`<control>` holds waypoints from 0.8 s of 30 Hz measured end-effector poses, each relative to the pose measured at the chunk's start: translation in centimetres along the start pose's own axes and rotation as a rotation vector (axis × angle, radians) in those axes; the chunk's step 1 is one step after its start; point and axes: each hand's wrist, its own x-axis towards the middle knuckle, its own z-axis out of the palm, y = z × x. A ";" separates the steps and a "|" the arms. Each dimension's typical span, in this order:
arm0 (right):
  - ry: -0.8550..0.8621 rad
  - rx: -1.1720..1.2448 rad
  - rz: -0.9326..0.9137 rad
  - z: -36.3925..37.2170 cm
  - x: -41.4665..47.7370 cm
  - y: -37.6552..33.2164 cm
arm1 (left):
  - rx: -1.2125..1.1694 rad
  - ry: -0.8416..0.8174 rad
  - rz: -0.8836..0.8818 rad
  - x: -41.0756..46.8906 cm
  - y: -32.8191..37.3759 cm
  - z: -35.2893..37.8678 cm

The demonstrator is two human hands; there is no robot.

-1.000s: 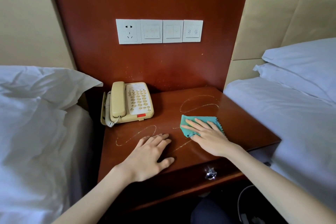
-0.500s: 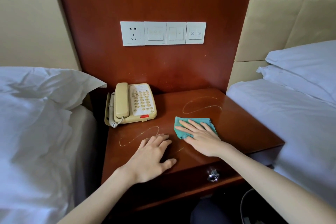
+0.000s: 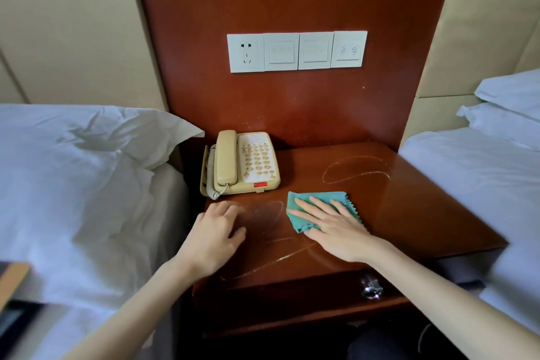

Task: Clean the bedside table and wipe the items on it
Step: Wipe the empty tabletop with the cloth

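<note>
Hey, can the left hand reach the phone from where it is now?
Probably yes. The left hand rests on the table just in front of the phone, with bare wood between them; the cloth lies aside under the right hand.

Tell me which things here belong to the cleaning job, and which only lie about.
Job: bedside table, teal cloth under the right hand, telephone.
Lying about: white pillow, wall switch panel, drawer knob.

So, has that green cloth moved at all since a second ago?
Yes: the cloth slid left, closer to the phone, pressed under the right hand.
</note>
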 end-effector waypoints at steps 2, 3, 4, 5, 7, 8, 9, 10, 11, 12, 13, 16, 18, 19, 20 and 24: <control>0.000 0.002 -0.081 0.5 -0.7 -1.4 | -0.073 0.070 -0.104 -0.6 -1.3 0.1; -0.003 -0.003 -0.124 0.7 -1.1 -2.0 | -0.130 0.112 -0.165 -0.8 -1.7 0.2; -0.007 -0.011 -0.165 1.0 -1.4 -2.4 | -0.188 0.148 -0.227 -0.9 -2.1 0.3; -0.009 -0.017 -0.198 1.1 -1.5 -2.6 | -0.245 0.172 -0.288 -1.0 -2.4 0.4; -0.027 0.000 -0.234 0.9 -1.4 -2.4 | -0.395 0.188 -0.403 -1.0 -2.8 0.5; -0.039 0.021 -0.237 0.6 -1.1 -2.1 | -0.481 0.190 -0.461 -1.0 -2.9 0.5; -0.045 0.043 -0.231 0.3 -0.8 -1.8 | -0.558 0.191 -0.514 -1.0 -3.0 0.6; -0.046 0.058 -0.213 0.1 -0.3 -1.5 | -0.617 0.195 -0.555 -1.0 -3.2 0.6; -0.041 0.065 -0.189 -0.1 0.2 -1.1 | -0.657 0.193 -0.587 -1.1 -3.3 0.7; -0.031 0.064 -0.161 -0.2 0.8 -0.9 | -0.688 0.185 -0.613 -1.1 -3.4 0.8; -0.021 0.060 -0.134 -0.3 1.4 -0.6 | -0.715 0.173 -0.639 -1.1 -3.4 0.8; -0.009 0.077 -0.064 -0.6 3.4 -0.4 | -0.795 0.129 -0.697 -1.3 -3.5 0.8; 0.000 0.086 -0.043 -0.7 4.4 -0.9 | -0.822 0.110 -0.724 -1.4 -3.6 0.7; 0.005 0.078 -0.041 -0.7 4.7 -1.2 | -0.833 0.110 -0.730 -1.4 -3.7 0.7; 0.010 0.068 -0.045 -0.6 4.9 -1.4 | -0.845 0.111 -0.732 -1.4 -3.8 0.6; -0.005 0.089 -0.119 -0.2 4.3 -2.8 | -0.876 0.109 -0.726 -1.4 -4.1 0.8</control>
